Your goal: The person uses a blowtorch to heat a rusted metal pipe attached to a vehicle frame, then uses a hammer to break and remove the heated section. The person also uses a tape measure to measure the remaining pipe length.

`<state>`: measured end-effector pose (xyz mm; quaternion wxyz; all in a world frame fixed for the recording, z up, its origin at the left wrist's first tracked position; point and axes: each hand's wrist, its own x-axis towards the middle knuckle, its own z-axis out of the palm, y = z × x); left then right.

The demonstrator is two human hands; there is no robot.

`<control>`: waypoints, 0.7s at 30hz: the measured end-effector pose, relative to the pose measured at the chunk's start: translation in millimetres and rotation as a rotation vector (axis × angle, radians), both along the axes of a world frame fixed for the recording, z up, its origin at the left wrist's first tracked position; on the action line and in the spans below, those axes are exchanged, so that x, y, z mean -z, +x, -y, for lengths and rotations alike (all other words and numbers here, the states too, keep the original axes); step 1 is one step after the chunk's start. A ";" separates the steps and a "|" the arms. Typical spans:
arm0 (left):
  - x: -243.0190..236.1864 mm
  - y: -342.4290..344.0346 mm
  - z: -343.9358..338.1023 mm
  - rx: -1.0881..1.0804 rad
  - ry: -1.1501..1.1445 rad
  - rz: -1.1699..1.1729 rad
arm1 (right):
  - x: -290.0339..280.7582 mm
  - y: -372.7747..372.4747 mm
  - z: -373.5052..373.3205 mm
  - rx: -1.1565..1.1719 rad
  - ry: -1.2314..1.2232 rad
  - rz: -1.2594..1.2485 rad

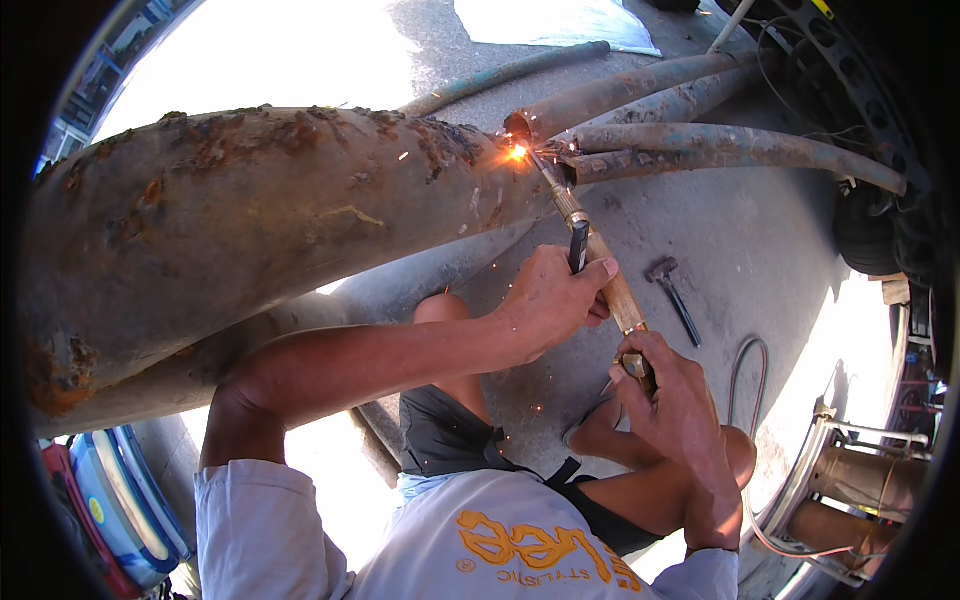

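A cutting torch (622, 297) slants up and away from me, its tip at the end of a large rusty pipe (270, 215). Bright orange glow and sparks come off the metal there. My left hand (557, 300) is closed round the middle of the torch handle. A short black piece (579, 247) sticks up beside that hand's fingers; I cannot tell whether it belongs to the torch. Lower down, my right hand (668, 385) grips the torch's rear end, fingers at a brass fitting (634, 365).
Thinner rusty pipes (720, 145) lie beyond the tip toward the right. On the concrete floor rests a hammer (675, 298) with a black handle. A hose (745, 400) curves along my right side. Blue containers (125, 505) stand at lower left, a metal frame (850, 480) at lower right.
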<state>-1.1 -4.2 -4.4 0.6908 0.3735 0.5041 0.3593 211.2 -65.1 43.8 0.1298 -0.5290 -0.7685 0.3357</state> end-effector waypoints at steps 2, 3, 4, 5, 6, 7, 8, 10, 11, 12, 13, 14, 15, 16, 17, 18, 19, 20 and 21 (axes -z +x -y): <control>0.7 0.0 0.5 0.004 0.002 0.002 | 0.6 1.8 0.2 -0.002 -0.024 0.022; 1.1 -0.1 0.7 0.002 0.006 0.010 | 1.7 1.6 0.5 -0.007 0.007 0.009; 1.4 0.2 1.0 0.002 0.009 0.018 | 2.7 1.4 0.7 -0.012 0.036 -0.004; 1.5 0.0 1.0 0.006 0.007 0.021 | 3.4 1.3 1.1 -0.018 0.067 -0.018; 1.6 0.1 1.0 0.007 0.008 0.024 | 3.7 1.3 1.4 -0.011 0.054 -0.016; 1.6 0.1 0.9 0.012 0.005 0.023 | 3.7 1.4 1.6 -0.003 0.040 -0.014; 1.6 0.1 0.8 0.017 0.002 0.021 | 3.5 1.6 1.8 0.005 0.027 -0.013; 1.7 2.9 1.7 -0.029 0.020 0.021 | 2.3 2.3 1.5 0.007 -0.004 0.022; 1.8 3.8 1.9 -0.047 0.026 0.018 | 1.6 2.7 1.2 0.008 -0.019 0.039; 2.0 4.0 2.0 -0.051 0.033 0.019 | 1.1 2.8 0.9 0.008 -0.022 0.041; 2.2 4.0 2.0 -0.051 0.037 0.018 | 0.7 2.8 0.7 0.008 -0.024 0.042; 2.5 4.1 2.1 -0.051 0.041 0.018 | 0.5 2.7 0.5 0.009 -0.033 0.032; 2.8 4.2 2.0 -0.049 0.035 0.014 | 0.6 2.4 0.4 0.008 -0.029 0.045; 3.1 4.3 1.7 -0.047 0.028 0.010 | 0.8 2.1 0.3 0.008 -0.032 0.046; 3.4 4.3 1.6 -0.046 0.023 0.005 | 1.2 1.6 0.3 0.009 -0.035 0.047; 3.6 4.2 1.6 -0.045 0.025 0.007 | 1.6 1.0 0.5 0.010 -0.015 0.027; 3.7 4.0 1.8 -0.046 0.027 0.007 | 1.8 0.6 0.7 0.011 0.005 0.007; 3.7 3.9 1.9 -0.046 0.030 0.007 | 1.9 0.4 1.0 0.011 0.025 -0.013; 3.6 3.1 1.5 -0.027 0.019 0.011 | 1.5 0.6 0.9 0.014 0.001 0.007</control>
